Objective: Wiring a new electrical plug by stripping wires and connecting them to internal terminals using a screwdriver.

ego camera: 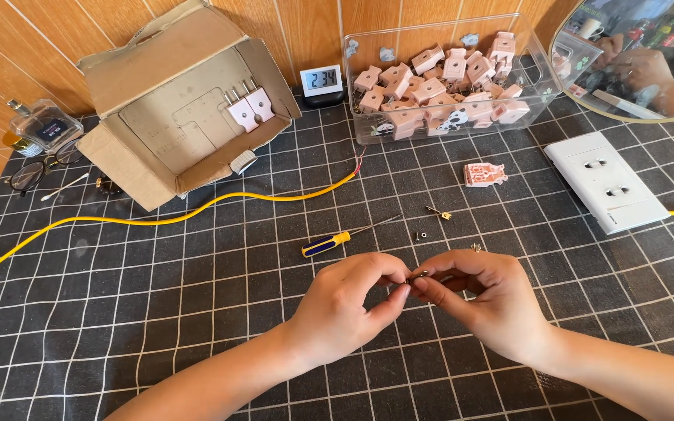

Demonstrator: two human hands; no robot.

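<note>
My left hand (352,300) and my right hand (481,292) meet at the fingertips over the black gridded mat (157,312). Between them they pinch a small brass metal part (417,275). A loose brass pin (438,213) and a tiny screw (420,234) lie just beyond my hands. A screwdriver with a blue and yellow handle (329,243) rests left of them. A pink plug half (484,174) lies farther back.
A clear bin of pink plugs (446,74) stands at the back. An open cardboard box (181,109) holds two plugs (249,107). A yellow cable (196,214) crosses the mat. A white socket strip (606,181), a digital clock (321,82), glasses (40,168) and a mirror (641,54) sit around.
</note>
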